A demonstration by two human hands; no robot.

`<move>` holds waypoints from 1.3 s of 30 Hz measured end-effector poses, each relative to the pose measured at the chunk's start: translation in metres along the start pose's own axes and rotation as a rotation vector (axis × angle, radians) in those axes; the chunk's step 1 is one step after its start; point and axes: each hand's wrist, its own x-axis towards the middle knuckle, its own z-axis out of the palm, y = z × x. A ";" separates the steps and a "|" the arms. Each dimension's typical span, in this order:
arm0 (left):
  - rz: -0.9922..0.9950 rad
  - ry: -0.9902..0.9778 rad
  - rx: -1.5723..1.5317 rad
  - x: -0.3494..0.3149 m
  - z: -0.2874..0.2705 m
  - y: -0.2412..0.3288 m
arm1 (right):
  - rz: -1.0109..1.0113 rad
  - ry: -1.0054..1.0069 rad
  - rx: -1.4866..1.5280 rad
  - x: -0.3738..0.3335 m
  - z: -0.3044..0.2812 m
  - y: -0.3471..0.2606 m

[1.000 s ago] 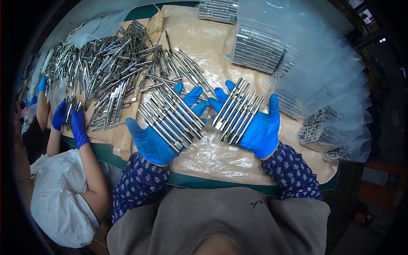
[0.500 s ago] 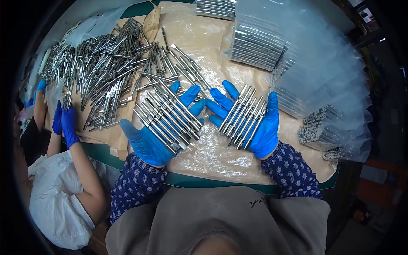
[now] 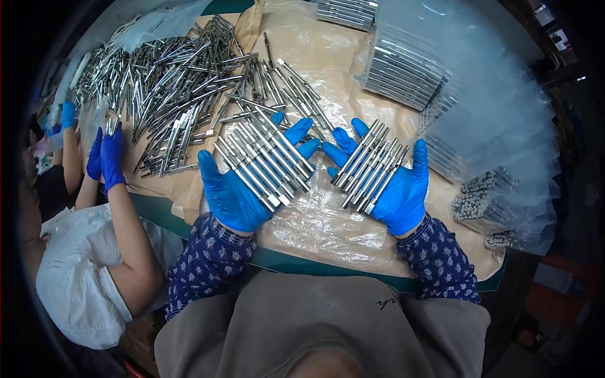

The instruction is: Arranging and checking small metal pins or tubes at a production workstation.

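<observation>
My left hand [image 3: 234,200], in a blue glove, lies palm up under a row of slim shiny metal rods [image 3: 270,165]. They rest side by side, slanting across the palm and fingers, with the thumb out to the left. My right hand [image 3: 403,192], gloved the same, carries a smaller row of metal rods [image 3: 363,177] on its upturned palm. Its thumb points up beside the rods. Both rows show thicker collars partway along. The fingers of both hands are spread behind the rods and partly hidden; their tips come close together in the middle.
A heap of loose rods [image 3: 167,88] covers the table's left side, with some strays [image 3: 302,94] beyond my hands. Stacked rods in clear plastic [image 3: 406,72] and more bagged bundles [image 3: 472,201] line the right. At left, a co-worker's blue-gloved hands [image 3: 112,154] hold rods.
The view has shifted, so table and hands appear farther right. The rods in both palms have turned slightly, and some ends now catch the light differently. Both hands still bear their rows.
</observation>
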 end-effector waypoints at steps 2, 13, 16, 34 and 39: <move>0.022 -0.004 -0.023 -0.001 0.001 -0.001 | -0.008 0.012 0.003 0.000 -0.001 0.001; -0.044 -0.028 0.010 -0.002 0.003 -0.001 | 0.006 0.018 0.017 0.000 -0.002 0.000; -0.051 0.011 -0.004 0.001 -0.004 -0.003 | -0.001 0.033 0.034 0.000 -0.001 0.000; -0.076 -0.012 -0.178 -0.006 -0.009 -0.007 | -0.050 0.068 -0.056 0.000 -0.006 0.004; -0.024 0.059 -0.331 0.000 -0.009 -0.007 | 0.025 0.241 -0.196 -0.006 -0.018 -0.001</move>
